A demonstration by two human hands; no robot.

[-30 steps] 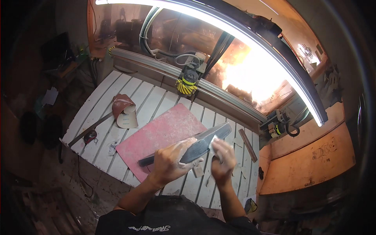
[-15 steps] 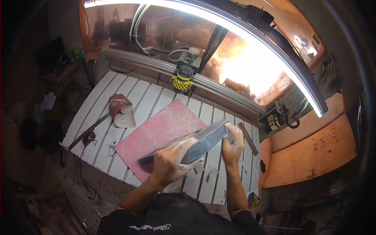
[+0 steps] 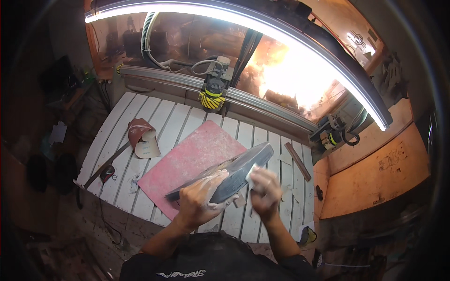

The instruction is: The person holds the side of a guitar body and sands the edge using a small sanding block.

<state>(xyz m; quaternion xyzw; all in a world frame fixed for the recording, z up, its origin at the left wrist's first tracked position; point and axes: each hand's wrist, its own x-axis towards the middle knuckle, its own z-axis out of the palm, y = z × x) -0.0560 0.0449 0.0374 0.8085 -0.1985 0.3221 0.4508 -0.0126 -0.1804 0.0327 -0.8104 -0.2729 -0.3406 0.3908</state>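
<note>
My left hand (image 3: 202, 196) is closed round the near side of a long dark grey panel (image 3: 243, 169) with a smooth, tapered end. The panel is held tilted above the slatted table, its far right end raised. Against its right-hand edge my right hand (image 3: 266, 191) presses a small folded pale piece of sandpaper (image 3: 251, 174), pinched in closed fingers. Pale dust coats the fingers of both hands. Beneath the panel lies a flat pink board (image 3: 187, 154), partly covered by it.
On the white slatted table (image 3: 117, 126) lie a reddish-brown sandpaper roll (image 3: 142, 136), a tape measure (image 3: 107, 173), a dark strip (image 3: 297, 161) and small paper scraps. Behind runs a metal rail (image 3: 168, 78) carrying a yellow-black striped tool (image 3: 212, 99), under a bright tube light (image 3: 225, 11).
My right hand has come down and left from the panel's raised tip to lower on its edge, where the pale piece now shows. My left hand keeps its grip; the view has shifted slightly.
</note>
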